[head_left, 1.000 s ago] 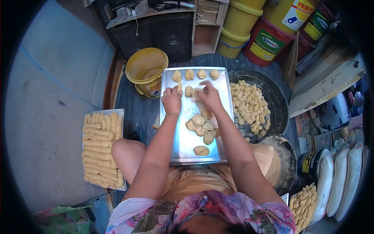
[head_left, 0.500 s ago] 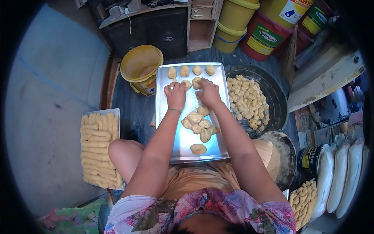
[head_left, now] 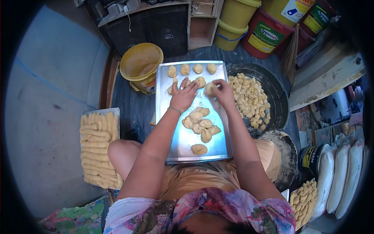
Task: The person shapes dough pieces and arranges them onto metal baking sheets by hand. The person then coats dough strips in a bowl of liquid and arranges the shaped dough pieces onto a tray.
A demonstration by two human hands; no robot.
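A metal baking tray rests across my lap. Along its far edge sits a row of dough balls. My left hand is open, fingers spread, touching the second row, where a dough ball shows beside its fingertips. Between thumb and fingers, my right hand grips a dough ball, slightly blurred, at the tray's right side. Nearer to me a heap of dough pieces lies mid-tray, with one separate dough piece close to the front edge.
To the right stands a dark round basin holding many small dough pieces. A yellow bucket is at the far left. Rolled dough strips fill another tray on the left. Lidded tubs stand behind.
My right hand has shifted right, now with a dough ball in its fingers. My left hand has moved slightly right and toward me, its fingers spreading over the second row.
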